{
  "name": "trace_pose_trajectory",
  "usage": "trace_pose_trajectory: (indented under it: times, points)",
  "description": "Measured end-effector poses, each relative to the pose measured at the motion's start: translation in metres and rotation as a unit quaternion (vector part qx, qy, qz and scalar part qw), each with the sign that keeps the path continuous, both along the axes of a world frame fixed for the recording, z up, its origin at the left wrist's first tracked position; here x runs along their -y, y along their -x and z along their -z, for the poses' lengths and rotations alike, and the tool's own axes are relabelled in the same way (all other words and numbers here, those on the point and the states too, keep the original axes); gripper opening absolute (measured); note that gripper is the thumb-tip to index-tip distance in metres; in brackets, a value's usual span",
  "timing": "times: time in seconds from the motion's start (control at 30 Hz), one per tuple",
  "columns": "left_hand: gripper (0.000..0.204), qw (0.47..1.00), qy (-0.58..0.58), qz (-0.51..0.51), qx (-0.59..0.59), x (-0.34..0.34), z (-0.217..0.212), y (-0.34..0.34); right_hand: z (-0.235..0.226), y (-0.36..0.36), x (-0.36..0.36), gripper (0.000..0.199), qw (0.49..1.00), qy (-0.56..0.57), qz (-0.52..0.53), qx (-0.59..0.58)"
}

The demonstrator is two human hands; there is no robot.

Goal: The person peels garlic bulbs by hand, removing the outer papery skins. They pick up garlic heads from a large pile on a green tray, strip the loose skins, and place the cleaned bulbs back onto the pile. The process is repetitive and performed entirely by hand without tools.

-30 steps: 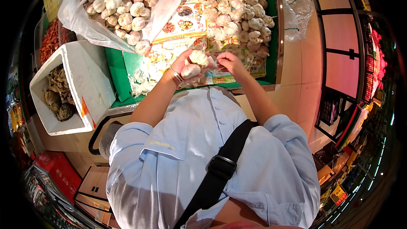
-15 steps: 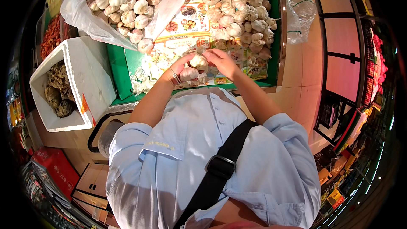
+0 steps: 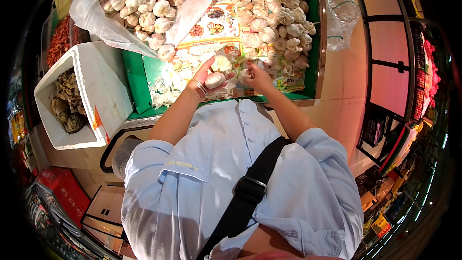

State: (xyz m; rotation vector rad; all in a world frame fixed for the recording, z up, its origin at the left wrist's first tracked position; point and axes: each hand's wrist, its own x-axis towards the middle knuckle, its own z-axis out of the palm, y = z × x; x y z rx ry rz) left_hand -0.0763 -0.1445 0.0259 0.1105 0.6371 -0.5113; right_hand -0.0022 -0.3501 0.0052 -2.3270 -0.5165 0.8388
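Observation:
Two garlic bulbs rest in my left hand (image 3: 204,78): a smooth, purplish-white one (image 3: 215,80) in front and a paler one (image 3: 222,63) just beyond it. My fingers curl under and around them. To their right, apart from the bulbs, my right hand (image 3: 260,78) has its fingers pinched together. Pale papery garlic skin (image 3: 244,76) shows at those fingertips; how much of it is held is hard to make out. Loose white garlic skins (image 3: 166,84) lie below and left of the hands on the printed paper (image 3: 202,48).
A clear plastic bag (image 3: 185,31) full of garlic stands at far left of the green-lined bin (image 3: 137,79). A garlic pile (image 3: 274,7) fills the right side. A white foam box (image 3: 108,84) with brown, dried-looking contents stands left. A crumpled bag (image 3: 342,24) lies right.
My right hand has pulled away from the bulbs, to the right and slightly nearer me, with pale skin at its fingers. The left hand has opened somewhat and still holds both bulbs.

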Motion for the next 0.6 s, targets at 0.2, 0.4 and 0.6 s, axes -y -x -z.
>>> trace_pose_trajectory:
  times: [0.2,0.4,0.6]
  points:
    - [0.052,0.999,0.031,0.008,0.038,-0.002,0.001,0.003,-0.032,-0.004,-0.006,0.027,0.888,-0.26,0.202,-0.321]
    - [0.058,0.998,-0.014,0.009,0.056,0.011,-0.015,0.002,-0.058,-0.002,-0.033,0.024,0.936,-0.278,0.102,-0.191]
    - [0.058,0.981,0.057,-0.089,0.16,0.006,-0.017,-0.013,-0.065,-0.008,-0.044,0.035,0.941,-0.285,0.143,-0.111]
